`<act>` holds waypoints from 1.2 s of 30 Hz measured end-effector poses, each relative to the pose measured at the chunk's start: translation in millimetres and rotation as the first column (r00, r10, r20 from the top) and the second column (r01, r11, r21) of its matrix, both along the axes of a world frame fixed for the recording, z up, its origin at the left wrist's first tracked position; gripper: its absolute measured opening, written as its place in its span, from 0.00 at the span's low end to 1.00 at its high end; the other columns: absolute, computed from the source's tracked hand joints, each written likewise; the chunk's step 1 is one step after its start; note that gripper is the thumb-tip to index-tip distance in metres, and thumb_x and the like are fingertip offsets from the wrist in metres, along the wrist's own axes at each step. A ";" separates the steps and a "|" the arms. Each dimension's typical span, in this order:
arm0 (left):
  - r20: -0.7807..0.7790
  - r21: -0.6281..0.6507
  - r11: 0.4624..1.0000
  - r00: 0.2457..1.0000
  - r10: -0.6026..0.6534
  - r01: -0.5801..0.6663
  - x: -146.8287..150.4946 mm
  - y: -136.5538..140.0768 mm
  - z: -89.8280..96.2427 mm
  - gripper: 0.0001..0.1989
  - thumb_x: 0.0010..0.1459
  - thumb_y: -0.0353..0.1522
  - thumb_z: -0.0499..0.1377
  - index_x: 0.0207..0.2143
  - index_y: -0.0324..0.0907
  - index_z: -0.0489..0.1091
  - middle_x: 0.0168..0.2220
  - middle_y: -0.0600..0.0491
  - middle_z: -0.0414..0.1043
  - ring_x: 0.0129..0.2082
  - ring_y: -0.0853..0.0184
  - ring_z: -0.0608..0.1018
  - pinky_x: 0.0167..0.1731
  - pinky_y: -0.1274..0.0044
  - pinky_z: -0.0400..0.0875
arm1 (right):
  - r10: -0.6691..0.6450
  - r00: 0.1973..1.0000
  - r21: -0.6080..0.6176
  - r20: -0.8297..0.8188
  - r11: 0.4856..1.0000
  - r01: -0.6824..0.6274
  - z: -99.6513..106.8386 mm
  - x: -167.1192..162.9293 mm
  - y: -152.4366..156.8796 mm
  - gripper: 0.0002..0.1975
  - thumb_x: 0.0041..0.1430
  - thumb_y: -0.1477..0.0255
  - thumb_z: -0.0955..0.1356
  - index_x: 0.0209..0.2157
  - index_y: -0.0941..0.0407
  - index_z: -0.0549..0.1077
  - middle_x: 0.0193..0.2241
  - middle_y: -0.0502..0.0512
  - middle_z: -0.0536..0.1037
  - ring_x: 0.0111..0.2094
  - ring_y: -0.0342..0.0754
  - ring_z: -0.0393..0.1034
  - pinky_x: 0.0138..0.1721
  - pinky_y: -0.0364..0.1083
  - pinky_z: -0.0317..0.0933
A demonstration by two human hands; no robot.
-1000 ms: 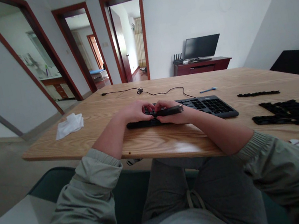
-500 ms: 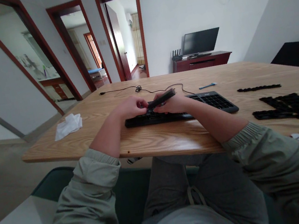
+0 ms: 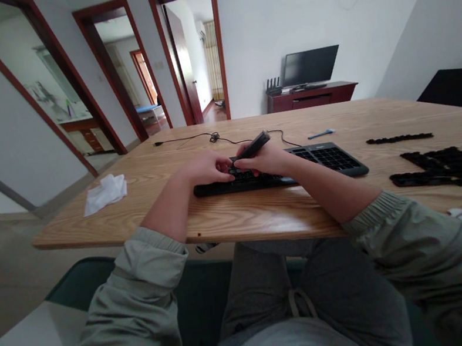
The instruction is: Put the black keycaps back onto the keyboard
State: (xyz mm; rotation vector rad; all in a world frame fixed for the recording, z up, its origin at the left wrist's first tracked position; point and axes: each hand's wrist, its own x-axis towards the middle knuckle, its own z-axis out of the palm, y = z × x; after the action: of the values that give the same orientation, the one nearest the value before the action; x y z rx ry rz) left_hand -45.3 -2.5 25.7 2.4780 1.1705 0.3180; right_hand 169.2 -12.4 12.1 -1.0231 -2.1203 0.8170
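Observation:
A black keyboard (image 3: 327, 159) lies on the table in front of me, with an open grid in place of keycaps at its right end. My right hand (image 3: 266, 158) is closed around a dark, elongated tool (image 3: 256, 144), tilted with its far end up to the right. Its lower end is close to the keyboard's left half; I cannot make out its exact kind. My left hand (image 3: 212, 170) is over the keyboard's left part, fingers bent together near the tool's lower end. Whatever those fingers pinch is hidden.
Black keycap-like strips (image 3: 453, 166) lie in a heap at right, with one single strip (image 3: 399, 138) behind. A small blue brush-like tool (image 3: 321, 134), the keyboard's cable (image 3: 189, 138) and a white tissue (image 3: 105, 193) are on the wooden table (image 3: 265, 214).
The tool in my right hand has tipped up more steeply. My left fingers have shifted slightly right and down over the keyboard, which stays in place.

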 end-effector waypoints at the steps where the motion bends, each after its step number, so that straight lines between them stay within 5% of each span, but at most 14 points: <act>1: -0.021 -0.008 1.000 1.000 -0.009 0.009 0.8 1.1 -1.1 0.14 0.51 0.39 0.63 0.37 0.39 0.78 0.22 0.58 0.67 0.23 0.73 0.66 0.25 0.78 0.57 | -0.004 1.000 0.005 0.005 1.000 0.004 -0.5 0.2 0.3 0.11 0.54 0.63 0.71 0.34 0.57 0.75 0.23 0.51 0.74 0.21 0.41 0.64 0.19 0.41 0.57; 15: -0.013 0.008 0.999 0.999 -0.047 0.047 0.9 7.8 -7.7 0.14 0.52 0.42 0.63 0.32 0.40 0.74 0.24 0.57 0.66 0.24 0.72 0.66 0.26 0.78 0.55 | 0.043 0.991 0.123 0.130 0.991 -0.059 6.2 4.1 -0.4 0.07 0.53 0.70 0.70 0.35 0.56 0.75 0.27 0.51 0.78 0.25 0.42 0.69 0.25 0.41 0.61; 29: 0.030 -0.061 0.997 0.998 -0.050 0.052 1.8 14.9 -9.9 0.14 0.52 0.39 0.64 0.39 0.40 0.76 0.32 0.55 0.75 0.29 0.69 0.72 0.31 0.78 0.63 | 0.115 0.990 0.015 0.082 0.993 -0.116 4.2 7.9 4.3 0.17 0.55 0.66 0.71 0.46 0.58 0.77 0.33 0.55 0.80 0.25 0.43 0.68 0.25 0.42 0.61; 36: 0.039 -0.042 0.999 0.999 -0.007 0.009 2.7 9.9 -8.2 0.13 0.51 0.37 0.63 0.37 0.40 0.74 0.30 0.55 0.73 0.29 0.69 0.72 0.32 0.78 0.65 | -0.086 0.989 0.168 -0.119 0.980 0.105 -8.3 14.1 21.5 0.15 0.59 0.63 0.67 0.41 0.59 0.74 0.30 0.54 0.77 0.29 0.44 0.68 0.29 0.43 0.61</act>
State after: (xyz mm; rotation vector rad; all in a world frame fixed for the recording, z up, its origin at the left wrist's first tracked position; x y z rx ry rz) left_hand -42.6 7.4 17.4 2.4290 1.1396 0.3337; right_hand 183.2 9.1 3.8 -0.9567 -1.9933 0.6156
